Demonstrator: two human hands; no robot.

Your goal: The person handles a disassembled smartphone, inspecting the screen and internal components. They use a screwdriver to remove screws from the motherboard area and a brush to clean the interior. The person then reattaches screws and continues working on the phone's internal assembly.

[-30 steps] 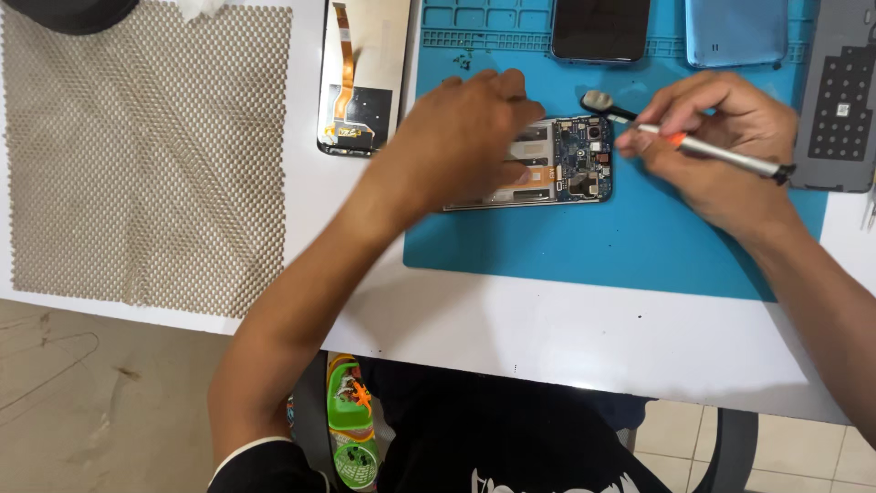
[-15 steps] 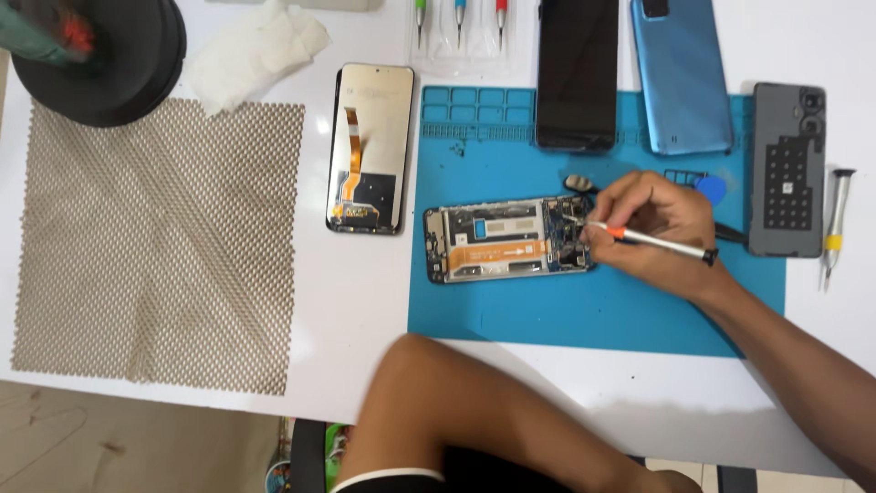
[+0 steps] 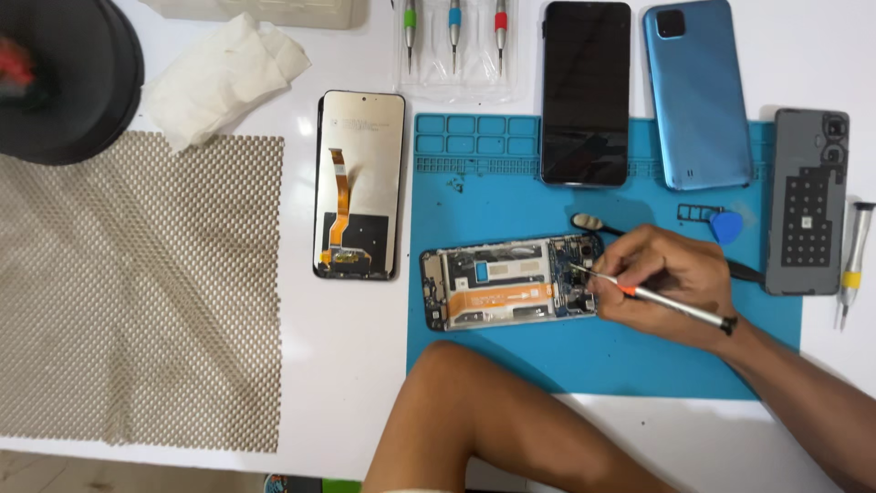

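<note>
An opened phone (image 3: pixel 511 294) is seen lying flat, lengthwise, on a blue work mat (image 3: pixel 602 356) in the lower middle of the frame, its inner boards and an orange flex strip exposed. The right hand (image 3: pixel 671 274) is closed around a slim screwdriver (image 3: pixel 659 298) with a metal shaft and an orange band, and the tip is set against the right end of the opened phone. The left hand is not shown; only the left forearm (image 3: pixel 493 420) is seen, bent across the lower edge of the mat at the bottom centre, so whether that hand is open or closed cannot be told.

Just left of the mat, a detached screen panel (image 3: pixel 359 183) is laid face down on the white surface (image 3: pixel 347 383), with an orange ribbon cable on its back. At the top of the mat a dark phone (image 3: pixel 585 91) is placed upright in the frame, and beside it to the right a light blue back cover (image 3: pixel 695 91). At the right edge a grey back panel (image 3: pixel 808 201) lies partly on the mat, with a second screwdriver (image 3: pixel 853 260) just beyond it. A blue pick (image 3: pixel 726 226) lies near the right hand. Three small drivers (image 3: pixel 453 27) with green, blue and red collars are seen at the top centre. A mesh pad (image 3: pixel 137 292) covers the left of the frame, with a crumpled tissue (image 3: pixel 219 78) above it.
</note>
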